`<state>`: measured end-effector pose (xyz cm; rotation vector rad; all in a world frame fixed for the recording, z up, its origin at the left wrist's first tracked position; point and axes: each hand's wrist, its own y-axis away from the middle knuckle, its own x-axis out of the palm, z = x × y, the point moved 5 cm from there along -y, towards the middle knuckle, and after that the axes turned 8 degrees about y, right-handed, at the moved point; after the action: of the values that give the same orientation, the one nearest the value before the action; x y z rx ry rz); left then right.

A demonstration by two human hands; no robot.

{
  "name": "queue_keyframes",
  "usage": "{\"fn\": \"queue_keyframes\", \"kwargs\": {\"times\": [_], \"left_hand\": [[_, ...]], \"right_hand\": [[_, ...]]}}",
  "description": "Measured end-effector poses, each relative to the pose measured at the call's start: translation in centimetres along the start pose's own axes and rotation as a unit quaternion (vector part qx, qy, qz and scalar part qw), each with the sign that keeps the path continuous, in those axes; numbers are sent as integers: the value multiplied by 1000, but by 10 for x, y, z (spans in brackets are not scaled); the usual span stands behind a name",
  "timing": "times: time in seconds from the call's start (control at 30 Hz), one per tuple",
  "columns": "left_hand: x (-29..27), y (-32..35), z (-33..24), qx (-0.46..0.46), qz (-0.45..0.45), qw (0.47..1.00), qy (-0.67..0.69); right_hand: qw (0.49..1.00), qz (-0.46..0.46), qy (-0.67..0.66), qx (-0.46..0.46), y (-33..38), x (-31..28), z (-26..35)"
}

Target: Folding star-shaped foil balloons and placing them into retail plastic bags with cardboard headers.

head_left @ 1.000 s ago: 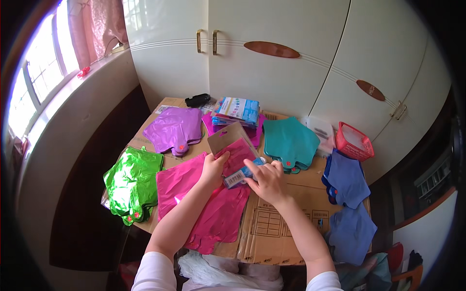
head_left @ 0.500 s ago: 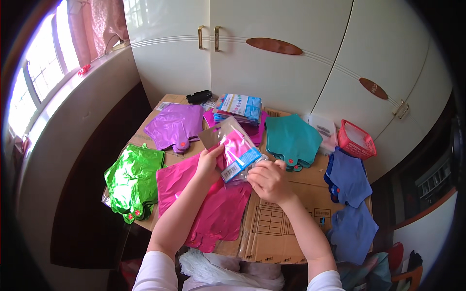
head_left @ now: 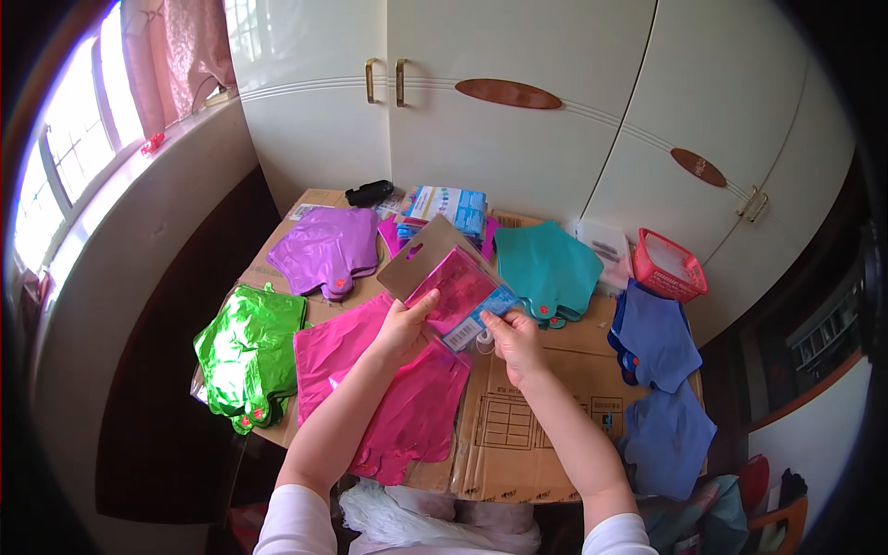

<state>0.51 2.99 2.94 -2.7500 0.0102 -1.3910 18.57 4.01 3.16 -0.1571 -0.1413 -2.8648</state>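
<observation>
Over the middle of the table I hold a flat retail pack (head_left: 458, 291) with both hands. It has clear plastic over a folded pink foil piece, a blue label and a brown card back with a hang hole. My left hand (head_left: 407, 328) pinches its left side, thumb on top. My right hand (head_left: 516, 344) grips the blue-labelled lower right corner, thumb on the front. A small white object (head_left: 485, 339) shows beside my right fingers; its kind is unclear. Beneath lie flat pink foil shapes (head_left: 416, 407), resembling deflated balloons.
Flat foil stacks surround me: green (head_left: 248, 347), purple (head_left: 324, 245), teal (head_left: 548, 268) and blue (head_left: 659, 338). Packaged sets (head_left: 444, 211) are piled at the back by a black object (head_left: 370, 192). A red basket (head_left: 668, 266) stands back right. Cardboard (head_left: 527, 453) covers the table; white cabinets (head_left: 518, 157) rise behind.
The pack has turned flatter toward me, showing more of its card back and pink front. My right hand has shifted to a thumb-on-top grip at its corner.
</observation>
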Motion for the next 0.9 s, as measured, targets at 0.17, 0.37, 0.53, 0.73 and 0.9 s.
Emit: {"fn": "queue_keyframes", "kwargs": {"times": [0.17,0.37,0.53,0.73,0.9], "left_hand": [[-18,-14,-29,58,-61,993,-85],[-19,-21,-36,67,-119,977,-164],[6,-13,-45,-6,-101,942,-320],[33,-6,-12,-19,65,870,-488],[9,-22,-29,45,-17,890,-453]], "right_hand": [[999,-18,11,-50,5,-10,20],[998,-22,52,-33,28,-32,25],[998,-34,58,11,55,-77,7],[997,-57,53,-3,78,-78,0],[994,-72,74,33,94,-99,-1]]}}
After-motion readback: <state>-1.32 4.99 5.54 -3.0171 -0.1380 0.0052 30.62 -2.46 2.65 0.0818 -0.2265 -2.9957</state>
